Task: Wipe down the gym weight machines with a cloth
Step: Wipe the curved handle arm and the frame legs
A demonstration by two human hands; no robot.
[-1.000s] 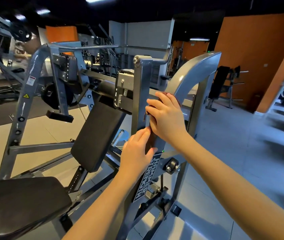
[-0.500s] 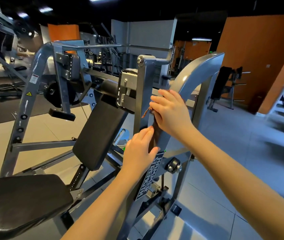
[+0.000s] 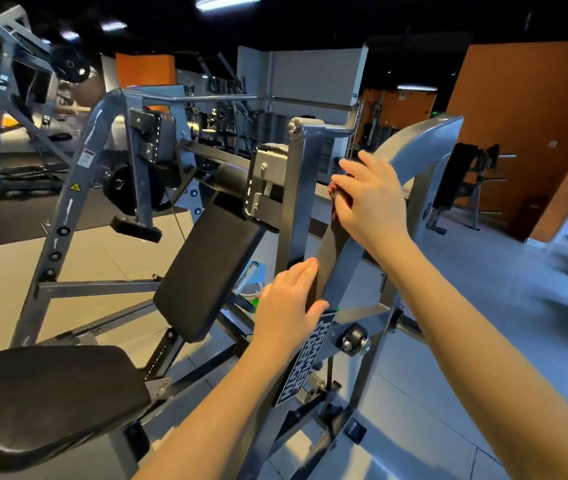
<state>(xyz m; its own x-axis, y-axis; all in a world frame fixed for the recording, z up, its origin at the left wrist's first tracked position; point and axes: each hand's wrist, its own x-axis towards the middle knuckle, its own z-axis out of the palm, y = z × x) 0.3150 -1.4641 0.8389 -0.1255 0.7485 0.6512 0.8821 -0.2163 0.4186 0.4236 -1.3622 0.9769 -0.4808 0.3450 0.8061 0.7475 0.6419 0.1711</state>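
- The left hand (image 3: 287,306) pinches the lower end of the cloth (image 3: 327,258) between its thumb and the side of its straight, closed fingers. The right hand (image 3: 371,202) lies over the upper end with its fingers spread and nearly straight, pressing it flat; its thumb is hidden.
- The cloth is just right of centre, a dark brown strip stretched taut between the two hands along the curved arm (image 3: 414,147) of the weight machine (image 3: 296,209).
- Both forearms are bare and reach up from 5 and 6 o'clock. The right wrist is bent, with the back of the hand facing the camera. The left hand stands on edge, fingertips pointing to 1 o'clock.
- The machine is grey painted steel in flat bars and square tube, with smooth, slightly glossy faces.
- A black label (image 3: 305,362) with white block letters, "HAMMER STRENGTH", runs down the bar right under the left thumb.
- A shiny hex bolt (image 3: 355,341) sits just to the 3 o'clock side of the label.
- The back pad (image 3: 206,268) at 9 o'clock is a black padded slab, tilted. The seat (image 3: 50,403) at 8 o'clock is black, rounded and faintly shiny.
- The floor (image 3: 449,341) is pale, glossy tile.
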